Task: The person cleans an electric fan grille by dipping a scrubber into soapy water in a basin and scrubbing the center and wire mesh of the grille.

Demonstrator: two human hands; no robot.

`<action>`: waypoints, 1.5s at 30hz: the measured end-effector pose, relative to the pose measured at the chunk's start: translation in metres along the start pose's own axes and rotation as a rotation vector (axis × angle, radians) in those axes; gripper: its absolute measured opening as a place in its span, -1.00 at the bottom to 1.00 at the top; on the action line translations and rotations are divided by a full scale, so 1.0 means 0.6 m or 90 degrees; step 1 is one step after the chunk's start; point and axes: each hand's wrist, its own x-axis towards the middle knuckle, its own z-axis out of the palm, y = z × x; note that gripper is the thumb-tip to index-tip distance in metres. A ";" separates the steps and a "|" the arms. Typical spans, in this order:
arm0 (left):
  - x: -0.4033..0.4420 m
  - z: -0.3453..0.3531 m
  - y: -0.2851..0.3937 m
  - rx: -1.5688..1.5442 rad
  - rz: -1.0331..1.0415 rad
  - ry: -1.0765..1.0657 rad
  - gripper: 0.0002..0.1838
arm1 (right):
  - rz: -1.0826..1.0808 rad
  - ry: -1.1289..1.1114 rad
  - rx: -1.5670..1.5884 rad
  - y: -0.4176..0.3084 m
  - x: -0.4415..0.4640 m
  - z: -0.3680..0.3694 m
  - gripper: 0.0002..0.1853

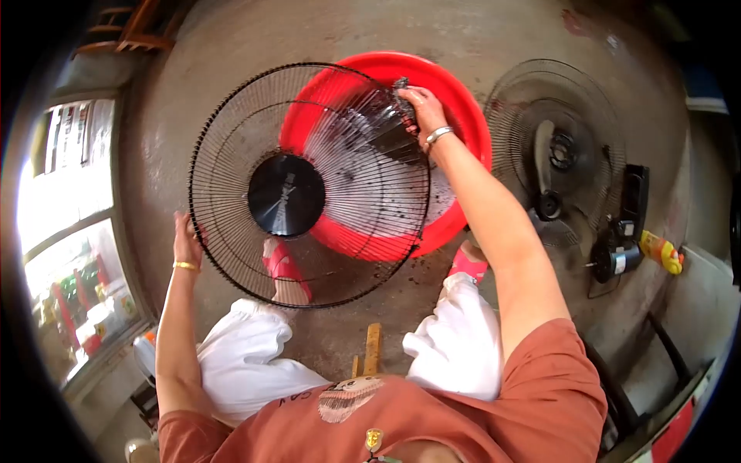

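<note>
A round black wire fan guard (231, 139) with a black centre cap (286, 194) is tilted over the left part of a large red basin (471, 123). My left hand (187, 243) grips the guard's left rim, its fingers partly hidden behind the wires. At the guard's upper right rim, my right hand (424, 110) is closed round a dark, rough-looking scouring pad (401, 86), pressed near the wires. Whitish, murky water with dark specks shows inside the basin.
On the floor to the right lie another fan guard (509, 100), a grey fan blade (544, 147) and a black fan motor (615, 258). A yellow bottle (662, 252) lies by the right wall. A glass-fronted cabinet (73, 293) stands left; wooden furniture (143, 27) is at upper left.
</note>
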 end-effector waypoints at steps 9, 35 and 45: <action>-0.041 0.022 -0.057 -0.094 -0.174 -0.073 -0.37 | -0.001 0.062 0.066 0.008 0.019 -0.036 -0.77; -0.070 -0.035 -0.001 0.114 -0.134 -0.029 -0.25 | 0.067 0.284 0.160 0.182 -0.204 -0.055 -0.46; -0.056 -0.015 0.064 0.252 0.083 0.197 -0.38 | -0.329 0.099 -0.662 0.025 -0.078 -0.115 -0.57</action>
